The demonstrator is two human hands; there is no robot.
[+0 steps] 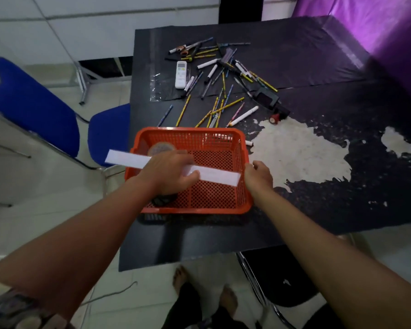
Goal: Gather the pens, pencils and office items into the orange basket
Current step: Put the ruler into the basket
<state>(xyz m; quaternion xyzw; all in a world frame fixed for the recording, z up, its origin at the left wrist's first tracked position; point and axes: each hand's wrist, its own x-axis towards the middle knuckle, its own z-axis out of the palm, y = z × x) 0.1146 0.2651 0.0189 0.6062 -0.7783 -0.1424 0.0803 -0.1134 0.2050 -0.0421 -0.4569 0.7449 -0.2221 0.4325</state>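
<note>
Lying crosswise over the orange basket, the white strip runs from beyond the left hand, which grips its middle, to the right hand pinching its end; loose pens lie on the tabletop beyond both hands.

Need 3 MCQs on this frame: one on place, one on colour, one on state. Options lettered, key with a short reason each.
1. Where does the white remote lie?
A. In the basket
B. On the table beyond the basket
C. On the chair

2. What colour is the chair beside the table?
A. Blue
B. Green
C. Red

3. What is the left hand doing?
A. Hanging idle
B. Pressing the table
C. Holding a long white strip over the orange basket

Key: 1 B, it rests among the scattered pens, far from the basket. 2 A, seat and back are blue. 3 C, its thumb and fingers close round the strip above the basket.
</note>
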